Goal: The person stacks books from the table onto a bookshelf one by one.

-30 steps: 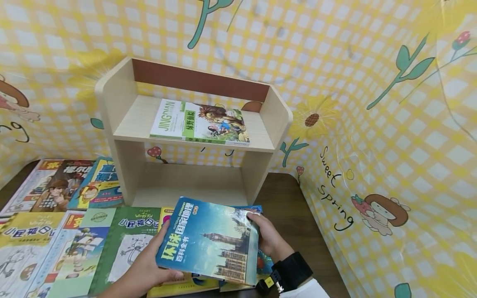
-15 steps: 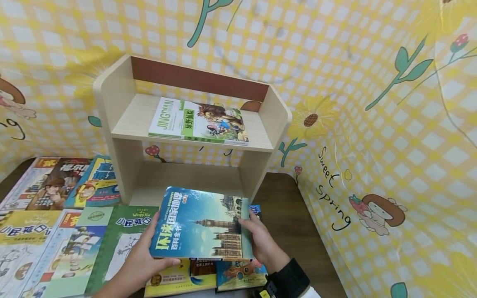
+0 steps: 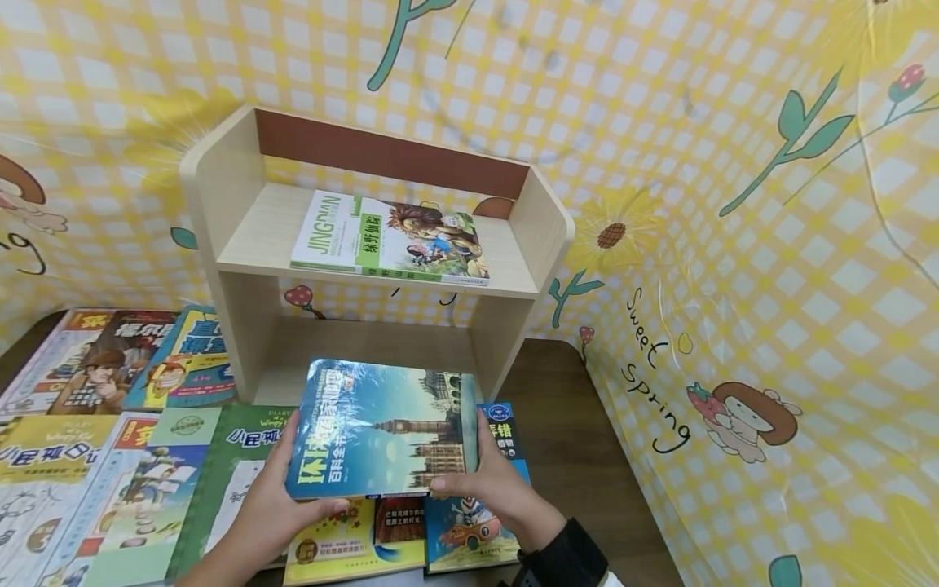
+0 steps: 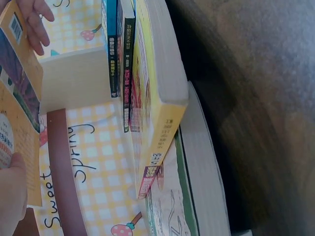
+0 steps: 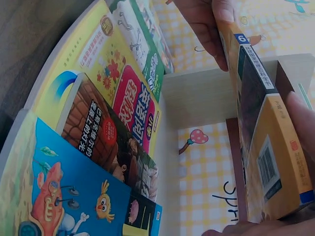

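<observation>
blue book (image 3: 389,428) — held between left hand (image 3: 277,496) and right hand (image 3: 503,487).

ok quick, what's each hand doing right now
Left hand: holding the blue book by its left side.
Right hand: holding the same book by its right side.

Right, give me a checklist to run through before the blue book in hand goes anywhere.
1. Left grip holding the blue book: ok, thumb at its near edge.
2. Right grip holding it too: ok, thumb at the near right corner.
3. Book closed: ok, no pages fanning open.
4. Unblocked head view of the lower shelf: not ok, the held book covers part of it.
5. Lion-cover book lying flat on the upper shelf: ok.
</observation>
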`<state>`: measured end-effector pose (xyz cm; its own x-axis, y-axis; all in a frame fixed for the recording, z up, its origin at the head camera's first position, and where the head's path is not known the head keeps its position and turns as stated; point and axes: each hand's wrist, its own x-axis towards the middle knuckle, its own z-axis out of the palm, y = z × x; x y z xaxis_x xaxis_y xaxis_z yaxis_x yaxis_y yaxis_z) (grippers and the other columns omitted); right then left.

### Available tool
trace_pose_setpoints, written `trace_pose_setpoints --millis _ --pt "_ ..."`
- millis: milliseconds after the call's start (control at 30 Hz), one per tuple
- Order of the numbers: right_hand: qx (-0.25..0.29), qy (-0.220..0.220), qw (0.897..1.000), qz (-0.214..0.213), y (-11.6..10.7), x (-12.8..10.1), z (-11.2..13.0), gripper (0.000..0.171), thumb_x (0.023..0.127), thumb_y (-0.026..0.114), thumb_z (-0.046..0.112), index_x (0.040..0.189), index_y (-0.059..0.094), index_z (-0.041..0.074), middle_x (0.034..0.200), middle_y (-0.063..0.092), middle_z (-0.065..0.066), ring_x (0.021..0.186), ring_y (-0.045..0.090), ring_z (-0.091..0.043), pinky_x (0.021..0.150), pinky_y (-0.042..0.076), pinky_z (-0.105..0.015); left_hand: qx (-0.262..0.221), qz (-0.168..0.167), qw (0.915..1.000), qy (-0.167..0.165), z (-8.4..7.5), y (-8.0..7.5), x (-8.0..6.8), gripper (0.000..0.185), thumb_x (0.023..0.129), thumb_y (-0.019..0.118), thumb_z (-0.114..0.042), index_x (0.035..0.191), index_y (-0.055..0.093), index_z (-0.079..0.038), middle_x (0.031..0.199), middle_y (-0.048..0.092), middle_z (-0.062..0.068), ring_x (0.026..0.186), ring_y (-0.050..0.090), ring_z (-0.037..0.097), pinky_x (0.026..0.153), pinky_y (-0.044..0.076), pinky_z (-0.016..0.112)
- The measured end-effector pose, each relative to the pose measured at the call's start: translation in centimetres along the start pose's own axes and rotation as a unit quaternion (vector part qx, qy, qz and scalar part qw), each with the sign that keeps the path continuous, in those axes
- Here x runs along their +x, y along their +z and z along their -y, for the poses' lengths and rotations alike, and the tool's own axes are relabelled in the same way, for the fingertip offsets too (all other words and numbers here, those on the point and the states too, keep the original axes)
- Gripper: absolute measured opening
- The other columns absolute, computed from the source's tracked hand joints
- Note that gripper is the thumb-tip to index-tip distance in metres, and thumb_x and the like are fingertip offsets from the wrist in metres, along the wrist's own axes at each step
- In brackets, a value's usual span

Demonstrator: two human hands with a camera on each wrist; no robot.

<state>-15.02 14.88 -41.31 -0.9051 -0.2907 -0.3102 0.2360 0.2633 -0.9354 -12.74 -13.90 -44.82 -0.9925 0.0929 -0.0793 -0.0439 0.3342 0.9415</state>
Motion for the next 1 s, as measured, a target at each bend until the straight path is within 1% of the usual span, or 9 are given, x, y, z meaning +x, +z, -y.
trace_pose_setpoints --millis 133,233,367,533,667,800,933,1000 --pt "-0.027 -0.008 1.0 -0.011 0.3 0.3 -0.2 0.124 0.077 0.083 0.028 0.154 -0.014 0.021 0.16 -0.013 -0.019 0.143 -0.009 -0.046 0.107 0.008 -0.072 0.006 -0.005 1.0 0.002 0.2 -0.2 0.2 0.136 0.07 0.088 -0.028 0.151 -0.021 -0.023 0.156 0.005 0.029 0.137 0.016 0.055 0.103 0.022 0.071" --pt "-0.054 -0.013 0.998 -0.006 0.3 0.6 -0.5 0.128 0.075 0.085 0.026 0.153 -0.016 0.023 0.16 -0.013 -0.019 0.143 -0.008 -0.046 0.107 0.009 -0.072 0.012 -0.002 0.9999 -0.008 0.4 -0.4 0.5 0.139 0.068 0.089 -0.029 0.151 -0.022 -0.02 0.157 0.003 0.029 0.138 0.012 0.055 0.104 0.019 0.071" --pt "-0.082 -0.016 0.996 -0.002 0.2 1.1 -0.9 0.131 0.073 0.086 0.027 0.153 -0.019 0.024 0.16 -0.012 -0.019 0.144 -0.003 -0.045 0.107 0.015 -0.07 0.028 0.007 0.9993 -0.025 0.7 -0.7 1.0 0.143 0.064 0.09 -0.033 0.15 -0.023 -0.019 0.156 0.002 0.031 0.138 0.009 0.056 0.104 0.018 0.072" --pt "-0.096 -0.021 0.995 -0.013 0.5 2.1 -1.2 0.132 0.071 0.087 0.029 0.153 -0.017 0.023 0.161 -0.008 -0.018 0.145 0.001 -0.045 0.107 0.023 -0.067 0.064 0.017 0.9973 -0.032 1.2 -1.0 1.9 0.144 0.063 0.09 -0.041 0.151 -0.022 -0.018 0.154 0.008 0.034 0.135 0.016 0.057 0.102 0.024 0.072" --pt "-0.106 -0.034 0.994 -0.021 0.7 3.1 -1.4 0.129 0.072 0.086 0.03 0.154 -0.013 0.022 0.161 -0.004 -0.017 0.145 0.004 -0.044 0.107 0.027 -0.065 0.083 0.019 0.9963 -0.011 1.7 -1.5 2.8 0.141 0.063 0.089 -0.045 0.153 -0.017 -0.018 0.153 0.014 0.032 0.133 0.023 0.056 0.099 0.029 0.072" --pt "-0.108 -0.045 0.993 -0.023 0.6 4.0 -1.8 0.126 0.074 0.085 0.03 0.155 -0.011 0.021 0.162 -0.003 -0.015 0.145 0.006 -0.042 0.107 0.028 -0.063 0.088 0.026 0.9957 0.013 2.0 -2.0 3.6 0.136 0.066 0.088 -0.037 0.154 -0.013 -0.017 0.153 0.017 0.031 0.132 0.026 0.055 0.097 0.033 0.071" --pt "-0.11 -0.049 0.992 -0.033 0.3 5.2 -2.2 0.124 0.073 0.085 0.029 0.155 -0.008 0.021 0.162 0.0 -0.014 0.145 0.007 -0.041 0.108 0.028 -0.063 0.1 0.04 0.9941 0.004 2.2 -2.1 4.5 0.133 0.069 0.086 -0.037 0.154 -0.013 -0.017 0.155 0.013 0.03 0.133 0.023 0.056 0.096 0.035 0.07" --pt "-0.109 -0.051 0.992 -0.035 0.2 5.8 -2.4 0.123 0.073 0.085 0.028 0.156 -0.006 0.02 0.162 0.002 -0.014 0.145 0.008 -0.041 0.108 0.028 -0.062 0.101 0.043 0.994 0.005 2.3 -2.1 5.1 0.131 0.07 0.086 -0.038 0.154 -0.013 -0.02 0.156 0.012 0.028 0.134 0.022 0.055 0.097 0.035 0.07"
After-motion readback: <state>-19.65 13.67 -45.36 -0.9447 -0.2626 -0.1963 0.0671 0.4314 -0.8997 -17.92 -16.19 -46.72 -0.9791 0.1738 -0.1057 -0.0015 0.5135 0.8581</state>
